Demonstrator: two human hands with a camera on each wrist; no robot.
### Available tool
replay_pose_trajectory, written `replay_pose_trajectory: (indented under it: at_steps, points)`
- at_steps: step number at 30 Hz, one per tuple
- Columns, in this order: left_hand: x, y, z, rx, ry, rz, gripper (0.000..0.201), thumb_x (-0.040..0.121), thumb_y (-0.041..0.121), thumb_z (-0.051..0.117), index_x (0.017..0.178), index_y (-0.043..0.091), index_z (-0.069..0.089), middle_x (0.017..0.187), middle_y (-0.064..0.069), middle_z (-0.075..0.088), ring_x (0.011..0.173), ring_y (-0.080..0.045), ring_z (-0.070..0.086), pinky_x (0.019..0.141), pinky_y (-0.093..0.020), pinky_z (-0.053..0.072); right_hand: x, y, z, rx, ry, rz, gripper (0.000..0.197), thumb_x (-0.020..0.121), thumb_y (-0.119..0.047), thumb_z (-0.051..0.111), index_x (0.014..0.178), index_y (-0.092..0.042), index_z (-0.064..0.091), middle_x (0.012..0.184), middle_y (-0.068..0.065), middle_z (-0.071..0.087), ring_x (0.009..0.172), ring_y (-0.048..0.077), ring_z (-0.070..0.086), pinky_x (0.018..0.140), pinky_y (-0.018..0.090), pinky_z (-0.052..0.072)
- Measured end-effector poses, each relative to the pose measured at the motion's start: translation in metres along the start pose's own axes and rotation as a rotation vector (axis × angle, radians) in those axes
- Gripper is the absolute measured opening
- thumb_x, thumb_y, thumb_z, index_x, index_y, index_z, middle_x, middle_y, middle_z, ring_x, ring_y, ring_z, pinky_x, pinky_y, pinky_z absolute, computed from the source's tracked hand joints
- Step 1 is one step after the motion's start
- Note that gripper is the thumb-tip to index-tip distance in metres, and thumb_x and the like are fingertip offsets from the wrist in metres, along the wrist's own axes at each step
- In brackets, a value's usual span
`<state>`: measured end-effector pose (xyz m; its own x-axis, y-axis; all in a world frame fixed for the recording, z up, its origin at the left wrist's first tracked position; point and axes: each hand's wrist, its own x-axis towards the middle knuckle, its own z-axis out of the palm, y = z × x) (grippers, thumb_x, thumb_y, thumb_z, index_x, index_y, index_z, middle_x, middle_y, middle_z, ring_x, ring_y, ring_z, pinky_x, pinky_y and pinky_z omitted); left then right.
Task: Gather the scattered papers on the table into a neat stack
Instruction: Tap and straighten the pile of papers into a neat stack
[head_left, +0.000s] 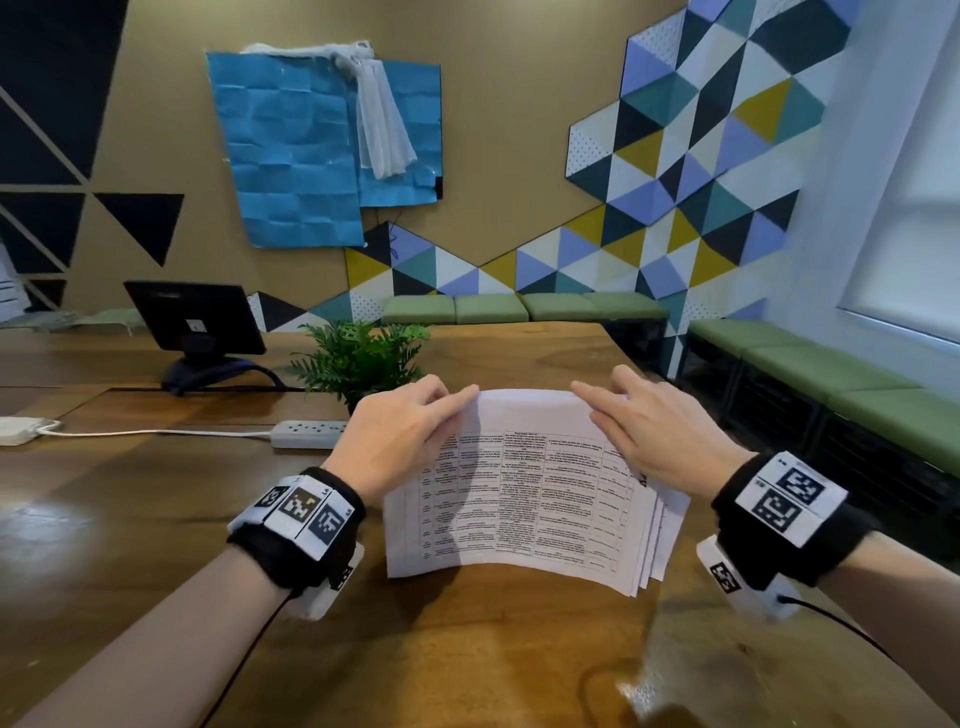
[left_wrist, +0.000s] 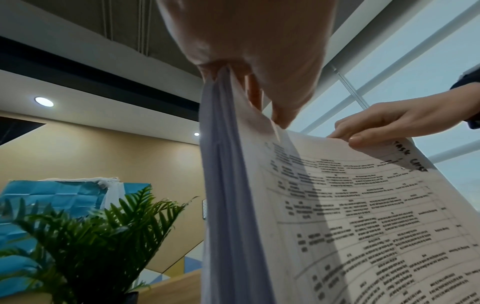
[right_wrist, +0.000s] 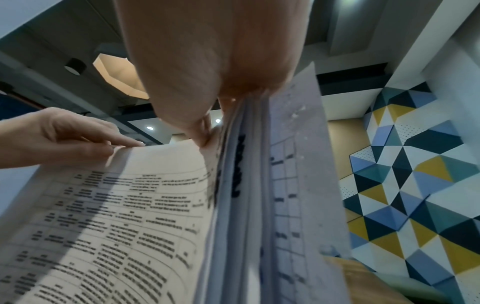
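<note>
A stack of white papers (head_left: 524, 493) printed with tables stands on edge on the wooden table (head_left: 467, 649), its lower edge on the wood and its sheets bowed toward me. My left hand (head_left: 410, 431) grips the stack's upper left side, fingers curled over the top edge. My right hand (head_left: 649, 431) grips the upper right side the same way. In the left wrist view the papers (left_wrist: 337, 216) hang from my left hand (left_wrist: 249, 67) with the edges bunched. In the right wrist view the papers (right_wrist: 130, 216) fan unevenly at the right edge under my right hand (right_wrist: 213, 92).
A potted fern (head_left: 358, 358) stands just behind the stack. A white power strip (head_left: 306, 434) with its cable lies to the left, and a black monitor (head_left: 195, 322) sits farther back. Green benches (head_left: 831, 374) line the right wall past the table's edge.
</note>
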<state>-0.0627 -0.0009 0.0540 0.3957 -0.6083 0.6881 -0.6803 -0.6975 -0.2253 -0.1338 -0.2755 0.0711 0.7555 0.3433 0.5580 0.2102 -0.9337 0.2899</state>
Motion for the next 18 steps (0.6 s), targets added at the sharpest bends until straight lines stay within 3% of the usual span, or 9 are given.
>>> replay_pose_trajectory:
  at_steps: [2,4,6,8,10,12,15,18]
  points:
    - [-0.001,-0.003,-0.002,-0.004,0.024,0.006,0.04,0.088,0.031,0.042,0.114,0.019,0.071,0.084,0.004,0.07,0.051,-0.013,0.062,0.039,-0.019,0.032,-0.001,0.002,0.001,-0.017,0.057,0.046,0.021,0.085,-0.026,0.058,0.097,-0.015,0.071,0.077,0.003,0.061,0.046,0.021,0.055,0.045,0.023,0.031]
    - [-0.001,-0.003,-0.002,-0.014,0.041,0.013,0.04,0.088,0.03,0.043,0.113,0.016,0.072,0.094,0.003,0.073,0.054,-0.013,0.066,0.04,-0.019,0.041,-0.001,0.0,0.003,0.029,0.035,0.043,0.028,0.085,-0.026,0.057,0.107,-0.012,0.069,0.092,0.005,0.07,0.067,0.024,0.068,0.058,0.028,0.049]
    - [-0.001,-0.001,0.0,-0.004,0.038,0.028,0.044,0.087,0.029,0.043,0.119,0.015,0.069,0.099,0.003,0.074,0.059,-0.012,0.068,0.042,-0.019,0.044,0.001,-0.004,0.005,0.021,0.032,-0.008,0.039,0.086,-0.025,0.059,0.122,-0.011,0.062,0.1,0.003,0.072,0.081,0.023,0.07,0.076,0.037,0.054]
    - [0.0,0.0,0.002,-0.006,0.034,0.041,0.043,0.088,0.027,0.042,0.118,0.016,0.069,0.092,0.003,0.073,0.06,-0.013,0.068,0.041,-0.02,0.043,0.003,-0.009,0.006,0.067,0.056,-0.006,0.031,0.085,-0.017,0.059,0.115,-0.013,0.066,0.088,0.003,0.068,0.069,0.025,0.067,0.072,0.038,0.054]
    - [-0.001,0.0,0.002,-0.022,0.037,0.035,0.041,0.089,0.026,0.041,0.116,0.016,0.071,0.087,0.003,0.073,0.06,-0.014,0.068,0.041,-0.021,0.043,0.003,-0.007,0.004,0.177,0.118,0.07,0.016,0.084,-0.01,0.062,0.097,-0.013,0.072,0.082,0.005,0.064,0.059,0.027,0.062,0.06,0.035,0.052]
    - [-0.002,-0.001,0.002,-0.025,0.036,0.03,0.041,0.089,0.026,0.04,0.116,0.016,0.071,0.086,0.004,0.072,0.061,-0.014,0.067,0.04,-0.022,0.044,0.0,-0.002,0.0,0.29,0.122,0.208,0.009,0.086,-0.016,0.061,0.086,-0.015,0.07,0.083,0.003,0.062,0.062,0.025,0.06,0.058,0.034,0.051]
    - [0.0,0.0,0.002,-0.015,0.021,0.024,0.04,0.09,0.026,0.041,0.116,0.018,0.07,0.085,0.005,0.072,0.059,-0.013,0.066,0.04,-0.022,0.041,-0.008,0.005,-0.001,0.308,0.097,0.3,0.014,0.086,-0.024,0.061,0.077,-0.014,0.062,0.081,0.0,0.059,0.068,0.022,0.061,0.06,0.035,0.051]
    - [0.002,0.001,0.003,-0.019,0.0,0.021,0.04,0.09,0.026,0.041,0.117,0.017,0.07,0.085,0.004,0.071,0.058,-0.014,0.065,0.041,-0.024,0.043,-0.011,0.005,-0.003,0.253,0.081,0.31,0.021,0.089,-0.025,0.057,0.073,-0.012,0.06,0.073,0.001,0.061,0.062,0.024,0.061,0.056,0.032,0.049]
